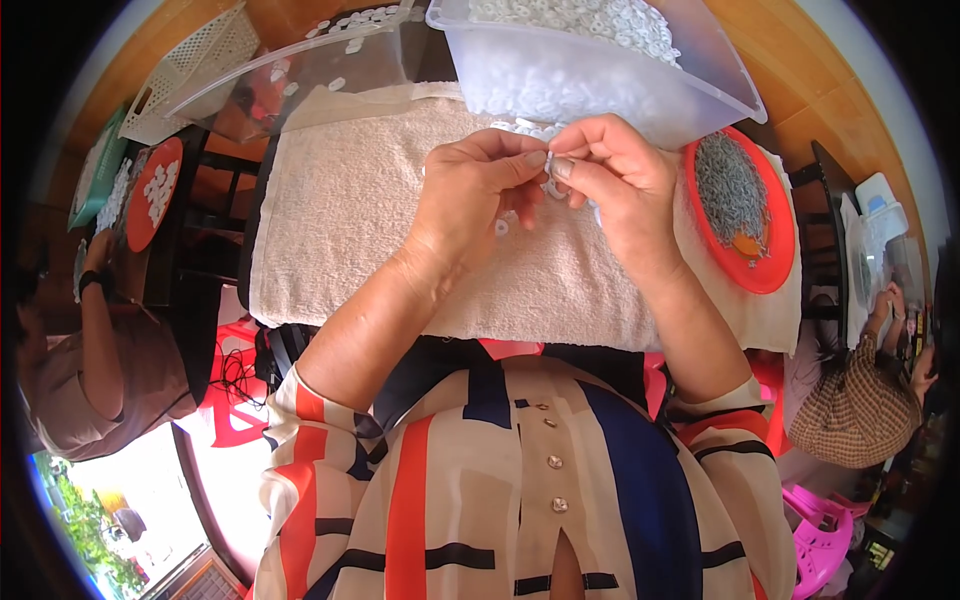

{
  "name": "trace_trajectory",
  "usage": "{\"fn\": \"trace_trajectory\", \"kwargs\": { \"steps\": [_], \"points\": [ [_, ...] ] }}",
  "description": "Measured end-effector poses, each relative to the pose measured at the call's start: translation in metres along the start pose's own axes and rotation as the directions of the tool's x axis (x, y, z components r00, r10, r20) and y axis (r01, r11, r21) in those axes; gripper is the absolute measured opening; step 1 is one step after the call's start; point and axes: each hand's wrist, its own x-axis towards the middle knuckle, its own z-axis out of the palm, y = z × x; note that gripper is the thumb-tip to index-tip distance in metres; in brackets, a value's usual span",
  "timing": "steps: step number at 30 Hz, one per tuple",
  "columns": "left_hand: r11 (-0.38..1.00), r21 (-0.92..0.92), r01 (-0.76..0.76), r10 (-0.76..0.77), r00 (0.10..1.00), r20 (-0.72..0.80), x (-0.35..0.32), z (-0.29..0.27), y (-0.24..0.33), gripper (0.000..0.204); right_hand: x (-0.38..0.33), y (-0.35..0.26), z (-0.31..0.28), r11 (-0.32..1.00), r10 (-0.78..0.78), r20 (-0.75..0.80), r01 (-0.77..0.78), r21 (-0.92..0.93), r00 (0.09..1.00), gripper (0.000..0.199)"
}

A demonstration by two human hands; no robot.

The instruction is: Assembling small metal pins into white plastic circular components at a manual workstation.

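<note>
Above the towel, my left hand [470, 185] and my right hand [620, 185] meet with their fingertips together. Thumb and forefinger of each hand pinch a small white plastic piece [549, 163], seen nearly edge-on and mostly covered by the fingers. Several loose white round pieces [522, 127] lie just beyond my hands. Another white ring-shaped piece [502, 228] rests on the towel below the left fingers. To the right of my right hand sits a red oval tray [775, 268] holding many small grey metal parts [735, 185], which look like screws or pins.
A beige towel [340, 220] covers the table. Behind it stands a translucent bin [600, 100] heaped with white pieces; a clear shallow container [330, 110] is at the far left, beside a white basket [190, 75]. Other people work at side tables on the left [110, 370] and right [860, 400].
</note>
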Motion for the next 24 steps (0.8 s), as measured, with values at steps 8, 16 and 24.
{"fn": "trace_trajectory", "kwargs": {
  "steps": [8,16,24],
  "points": [
    [0.998,-0.058,-0.009,0.009,1.000,0.009,0.0006,0.0028,0.0009,0.010,0.0007,0.0010,-0.0024,1.000,0.023,-0.014,-0.023,-0.020,1.000,0.011],
    [0.997,-0.062,-0.036,0.037,0.999,0.002,0.0019,-0.0002,0.0003,0.010,0.0005,-0.0016,-0.0027,0.998,0.049,-0.023,-0.049,-0.029,0.999,0.012],
    [0.999,-0.022,-0.048,0.049,0.998,0.032,-0.0005,0.0019,0.0028,0.009,0.0010,-0.0032,-0.0034,0.998,0.059,-0.020,-0.060,-0.017,0.998,0.012]
  ]
}}
